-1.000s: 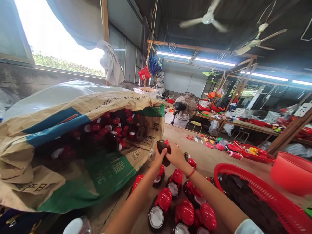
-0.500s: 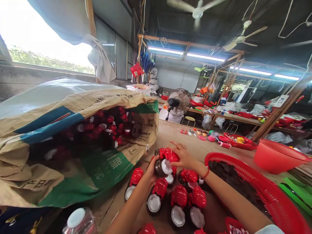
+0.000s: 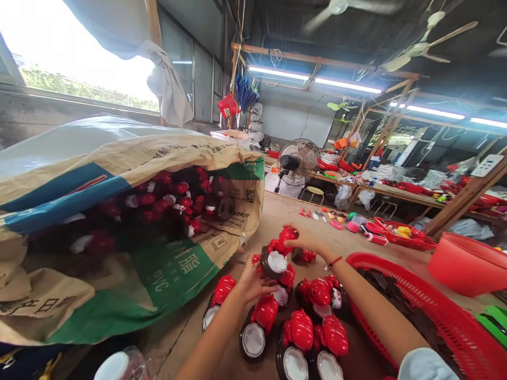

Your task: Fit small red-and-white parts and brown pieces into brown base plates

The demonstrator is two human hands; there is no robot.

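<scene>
A red and black plastic toy with a round white face is held just above the wooden table, between both hands. My left hand grips it from the near left side with curled fingers. My right hand reaches in from the far right, and its fingertips pinch the toy's red top. Below the hands, several similar toys stand in rows on the table, red tops up and white faces toward me.
A big woven sack lies open on its side at left, full of the same toys. A red mesh basket of dark parts and a red basin sit at right. A white-capped bottle stands near me. A fan stands beyond the table.
The toy held up in both hands came down toward the rows and turned its white face to me. My right hand shifted onto its red top.
</scene>
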